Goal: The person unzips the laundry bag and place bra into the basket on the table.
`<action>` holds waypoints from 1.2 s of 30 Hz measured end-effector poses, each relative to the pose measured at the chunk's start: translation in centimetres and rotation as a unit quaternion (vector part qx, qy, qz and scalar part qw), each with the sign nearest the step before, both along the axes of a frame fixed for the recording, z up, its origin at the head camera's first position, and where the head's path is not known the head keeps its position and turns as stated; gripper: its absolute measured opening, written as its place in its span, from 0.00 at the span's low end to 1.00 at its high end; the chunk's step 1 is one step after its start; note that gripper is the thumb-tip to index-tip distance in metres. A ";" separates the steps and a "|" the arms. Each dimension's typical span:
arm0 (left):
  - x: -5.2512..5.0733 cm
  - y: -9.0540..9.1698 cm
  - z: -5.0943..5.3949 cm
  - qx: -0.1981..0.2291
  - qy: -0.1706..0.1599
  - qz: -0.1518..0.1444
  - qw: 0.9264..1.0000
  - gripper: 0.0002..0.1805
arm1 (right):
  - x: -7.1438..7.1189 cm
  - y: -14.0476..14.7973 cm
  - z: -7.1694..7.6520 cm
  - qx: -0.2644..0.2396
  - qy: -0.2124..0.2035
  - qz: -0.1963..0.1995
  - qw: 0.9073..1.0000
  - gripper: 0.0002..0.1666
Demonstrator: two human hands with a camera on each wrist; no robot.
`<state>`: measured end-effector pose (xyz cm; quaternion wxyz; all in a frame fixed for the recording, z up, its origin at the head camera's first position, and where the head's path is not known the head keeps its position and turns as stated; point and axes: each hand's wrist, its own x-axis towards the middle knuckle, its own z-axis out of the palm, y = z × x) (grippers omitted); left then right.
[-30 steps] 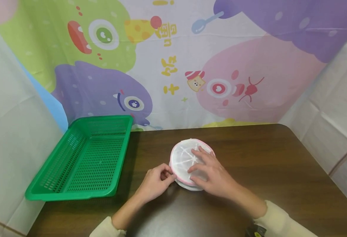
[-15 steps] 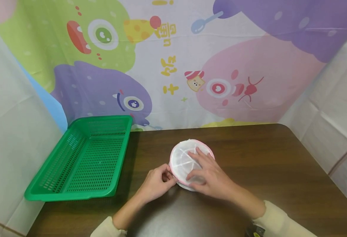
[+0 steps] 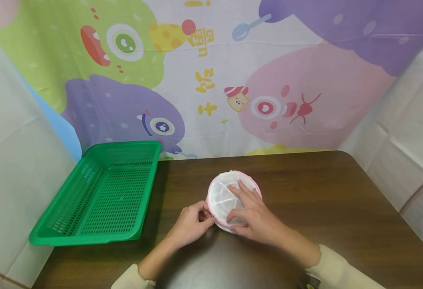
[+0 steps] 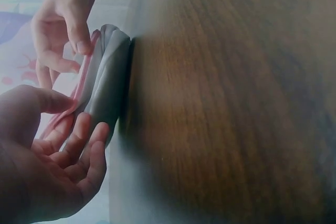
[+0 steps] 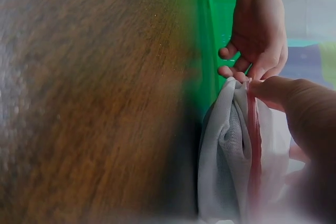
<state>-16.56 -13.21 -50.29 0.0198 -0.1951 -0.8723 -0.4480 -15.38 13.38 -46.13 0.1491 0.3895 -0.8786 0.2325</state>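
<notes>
A round white mesh laundry bag (image 3: pixel 220 200) lies flat on the brown table, with white ribs across its top. Pink zipper trim (image 5: pixel 254 140) runs round its upper edge. At the near left of the bag, my left hand (image 3: pixel 190 224) pinches this edge between thumb and forefinger; its other fingers are loosely bent. My right hand (image 3: pixel 256 220) rests on the right part of the top with fingers spread. Its thumb touches the zipper edge near the left fingertips, as the right wrist view shows. Soft grey-white folds of the bag (image 4: pixel 110 72) bulge below the trim in the left wrist view.
A green perforated plastic basket (image 3: pixel 115 200) stands at the left of the table (image 3: pixel 323 192). Behind it hangs a cartoon-printed cloth (image 3: pixel 204 132) at the table's back edge. Pale sheets close off both sides. A small dark object (image 3: pixel 308 281) shows beside the right sleeve.
My right fingers have shifted slightly left and toward me on the bag's top, and the thumb has come nearer the left hand. The left hand keeps its pinch on the edge.
</notes>
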 end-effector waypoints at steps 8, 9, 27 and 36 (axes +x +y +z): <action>-0.3 0.0 -0.4 -0.019 -0.021 0.018 0.999 0.04 | 0.0 -0.2 0.1 0.003 0.016 0.004 1.000 0.13; -0.7 -0.2 -1.3 -0.019 -0.005 0.012 1.000 0.03 | 0.0 -0.2 0.1 0.005 0.016 0.004 1.000 0.12; 0.0 0.0 0.0 -0.009 0.016 0.000 1.000 0.04 | -0.2 0.0 -0.1 0.009 0.004 -0.008 1.000 0.13; -1.2 -0.8 -2.5 -0.022 0.008 0.017 1.000 0.05 | -0.3 0.1 0.2 -0.002 0.003 -0.015 1.000 0.13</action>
